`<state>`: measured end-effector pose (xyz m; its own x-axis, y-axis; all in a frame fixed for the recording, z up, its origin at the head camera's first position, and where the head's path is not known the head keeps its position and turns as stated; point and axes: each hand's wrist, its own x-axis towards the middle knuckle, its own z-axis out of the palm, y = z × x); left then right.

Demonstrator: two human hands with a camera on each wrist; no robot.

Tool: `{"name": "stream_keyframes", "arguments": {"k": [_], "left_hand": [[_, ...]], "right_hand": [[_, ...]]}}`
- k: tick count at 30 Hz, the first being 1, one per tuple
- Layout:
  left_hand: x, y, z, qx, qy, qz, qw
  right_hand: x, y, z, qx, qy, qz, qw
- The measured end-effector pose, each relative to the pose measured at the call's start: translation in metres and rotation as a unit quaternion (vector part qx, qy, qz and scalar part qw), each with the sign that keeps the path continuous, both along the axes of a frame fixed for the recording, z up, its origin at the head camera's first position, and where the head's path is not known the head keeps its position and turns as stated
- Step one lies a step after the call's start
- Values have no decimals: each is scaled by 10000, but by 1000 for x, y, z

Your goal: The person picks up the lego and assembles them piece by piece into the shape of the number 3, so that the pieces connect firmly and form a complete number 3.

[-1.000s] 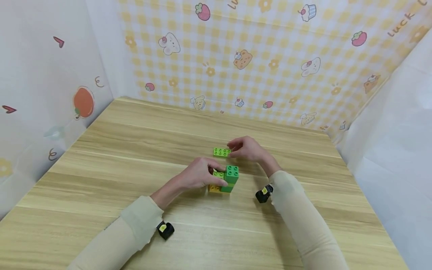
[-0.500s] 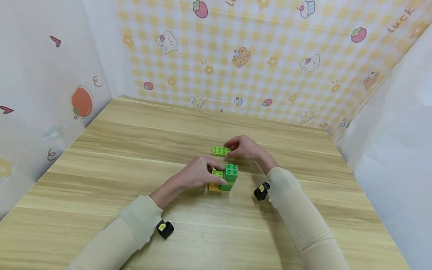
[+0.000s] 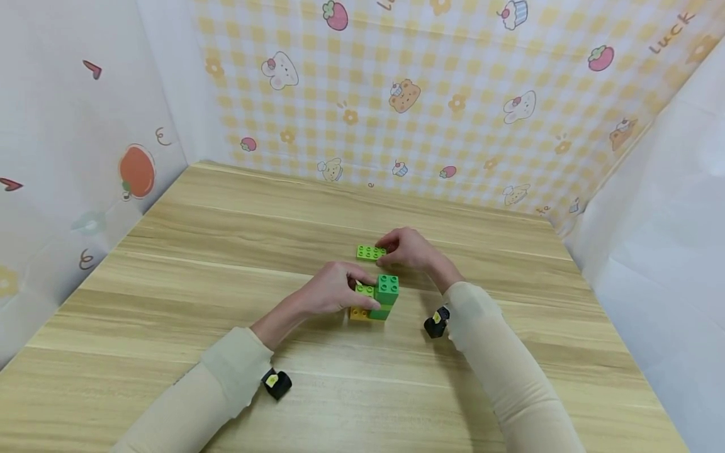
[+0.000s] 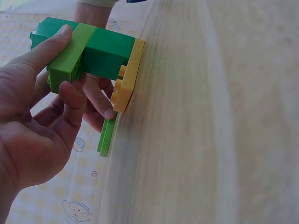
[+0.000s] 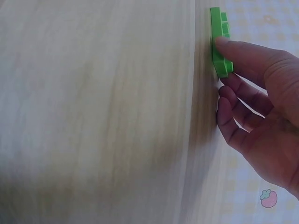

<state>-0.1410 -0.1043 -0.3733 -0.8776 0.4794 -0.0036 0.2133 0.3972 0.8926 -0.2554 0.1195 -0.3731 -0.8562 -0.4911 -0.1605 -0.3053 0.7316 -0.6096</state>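
In the middle of the table stands a stack of building bricks: a flat orange-yellow brick (image 4: 129, 77) at the bottom, a green brick (image 4: 109, 52) on it, a lime brick (image 4: 73, 53) jutting sideways above that, and another green brick (image 3: 387, 284) on top. My left hand (image 3: 331, 289) grips the stack, its thumb and fingers around the lime layer. Just behind the stack, a flat lime brick (image 3: 367, 252) with several studs lies on the table. My right hand (image 3: 413, 248) pinches its right end between thumb and fingers; part of that end is hidden.
The wooden table (image 3: 226, 207) runs back to a yellow checked cloth backdrop (image 3: 362, 126). White cloth hangs at the left and right sides. A small black wrist camera (image 3: 277, 384) sits under the left cuff, another black camera (image 3: 436, 323) by the right.
The right hand's thumb and fingers have closed in slightly on the flat lime brick's right end. The left hand and the stack stay in place; the head view has shifted a little.
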Motion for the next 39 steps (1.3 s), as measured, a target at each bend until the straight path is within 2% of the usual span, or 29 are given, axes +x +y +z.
{"name": "stream_keyframes", "arguments": {"k": [11, 16, 30, 39], "left_hand": [[-1, 0, -4, 64, -18, -23, 10000], [0, 1, -3, 94, -134, -19, 9999], [-1, 0, -4, 223, -244, -36, 9994], [-1, -1, -4, 227, -243, -42, 9994]], "right_hand": [[2, 1, -3, 72, -8, -72, 9999], [3, 4, -2, 8, 33, -65, 10000], [8, 17, 11, -308, 370, 126, 9988], [14, 21, 22, -457, 400, 113, 9981]]}}
